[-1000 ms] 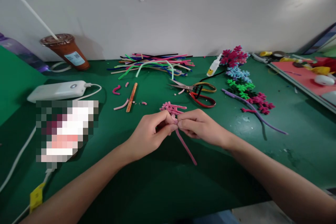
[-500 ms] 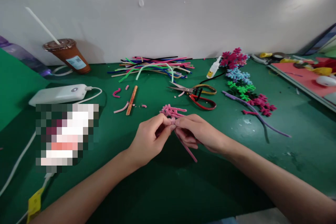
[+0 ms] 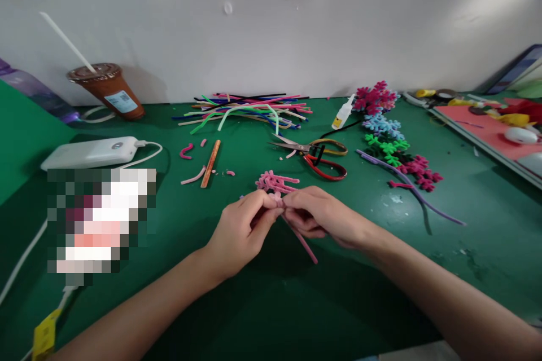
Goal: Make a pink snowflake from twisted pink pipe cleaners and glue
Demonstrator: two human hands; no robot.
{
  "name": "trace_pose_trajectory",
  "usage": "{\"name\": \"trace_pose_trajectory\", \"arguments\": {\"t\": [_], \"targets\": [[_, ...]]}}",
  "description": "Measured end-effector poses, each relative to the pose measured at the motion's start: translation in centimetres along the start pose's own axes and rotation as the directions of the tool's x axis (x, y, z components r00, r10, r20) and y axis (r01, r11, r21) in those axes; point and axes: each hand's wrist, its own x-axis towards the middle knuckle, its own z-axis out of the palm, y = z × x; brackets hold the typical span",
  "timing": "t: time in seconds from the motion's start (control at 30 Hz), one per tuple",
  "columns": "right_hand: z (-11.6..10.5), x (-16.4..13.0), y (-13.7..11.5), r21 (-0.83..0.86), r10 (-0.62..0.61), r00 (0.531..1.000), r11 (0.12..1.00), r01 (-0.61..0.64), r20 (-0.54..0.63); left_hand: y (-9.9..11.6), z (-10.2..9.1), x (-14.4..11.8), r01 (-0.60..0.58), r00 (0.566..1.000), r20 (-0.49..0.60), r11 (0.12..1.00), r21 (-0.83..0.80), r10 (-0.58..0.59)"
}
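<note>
Both hands meet over the green table and pinch a light pink pipe cleaner (image 3: pixel 277 198) between thumbs and fingertips. My left hand (image 3: pixel 245 220) grips its left side, and my right hand (image 3: pixel 315 211) closes on it from the right. A pink stem (image 3: pixel 305 245) sticks out below my right fingers. Just beyond the fingertips lie several bent pink pipe cleaner pieces (image 3: pixel 275 180). Scissors (image 3: pixel 313 149) with red and yellow handles rest farther back, blades partly apart. The fingers hide most of the held piece.
A bundle of coloured pipe cleaners (image 3: pixel 249 110) lies by the wall. A glue bottle (image 3: pixel 343 113) and snowflake-like pipe cleaner shapes (image 3: pixel 387 146) are at right, near a purple stem (image 3: pixel 423 194). A brown stick (image 3: pixel 210 163), power bank (image 3: pixel 91 152) and drink cup (image 3: pixel 108 90) sit left.
Both hands keep their pinch on the pink pipe cleaner with only slight finger movement. The whole view has shifted a little; nothing on the table has visibly been moved.
</note>
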Motion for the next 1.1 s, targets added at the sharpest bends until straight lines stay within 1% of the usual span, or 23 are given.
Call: {"name": "trace_pose_trajectory", "arguments": {"t": [0.03,0.07,0.1,0.13,0.17,0.23,0.33,0.43,0.53,0.6,0.7,0.77,0.87,0.97,1.1], "targets": [[-0.3,-0.1,-0.1,-0.108,-0.069,0.997,0.992,0.064,-0.045,0.1,-0.1,0.1,0.052,0.999,-0.005,0.998,-0.039,-0.052],[-0.6,-0.1,-0.2,-0.236,-0.161,0.982,0.962,0.135,-0.096,0.1,-0.2,0.2,0.102,0.995,-0.007,0.992,-0.078,-0.103],[-0.7,-0.2,-0.3,-0.367,-0.257,0.958,0.91,0.195,-0.128,0.2,-0.2,0.3,0.148,0.989,-0.005,0.982,-0.115,-0.149],[-0.8,-0.2,-0.2,-0.481,-0.337,0.932,0.844,0.238,-0.13,0.2,-0.3,0.4,0.188,0.982,0.003,0.971,-0.148,-0.19],[-0.7,-0.2,-0.1,-0.569,-0.389,0.915,0.779,0.265,-0.107,0.2,-0.4,0.5,0.221,0.975,0.016,0.959,-0.176,-0.222],[-0.4,0.0,0.3,-0.669,-0.425,0.904,0.687,0.284,-0.052,0.2,-0.5,0.6,0.264,0.964,0.042,0.939,-0.221,-0.262],[-0.2,0.3,1.0,-0.72,-0.467,0.883,0.626,0.3,-0.038,0.2,-0.7,0.7,0.288,0.958,0.088,0.917,-0.277,-0.274],[-0.3,0.6,1.2,-0.688,-0.489,0.872,0.632,0.356,0.002,0.1,-0.7,0.7,0.278,0.96,0.113,0.911,-0.305,-0.255],[-0.5,0.6,1.0,-0.673,-0.487,0.873,0.652,0.349,-0.019,-0.1,-0.6,0.9,0.227,0.974,0.058,0.943,-0.242,-0.22],[-0.5,0.5,0.9,-0.669,-0.461,0.886,0.674,0.314,-0.049,-0.3,-0.4,0.9,0.178,0.984,0.024,0.964,-0.198,-0.177],[-0.5,0.4,0.7,-0.619,-0.397,0.917,0.728,0.295,-0.03,-0.6,-0.2,0.9,0.113,0.994,0.008,0.978,-0.177,-0.113],[-0.4,0.4,0.6,-0.587,-0.368,0.929,0.757,0.286,-0.023,-0.7,-0.1,0.8,0.091,0.996,0.003,0.981,-0.173,-0.092],[-0.3,0.4,0.8,-0.585,-0.355,0.934,0.765,0.269,-0.035,-0.7,-0.1,0.8,0.107,0.994,0.027,0.975,-0.195,-0.104],[-0.1,0.4,1.0,-0.614,-0.348,0.937,0.747,0.256,-0.031,-0.6,-0.2,0.8,0.146,0.988,0.084,0.956,-0.254,-0.128],[0.2,0.4,1.1,-0.657,-0.38,0.923,0.712,0.245,-0.067,-0.5,-0.4,1.0,0.145,0.985,0.13,0.954,-0.264,-0.113]]}}
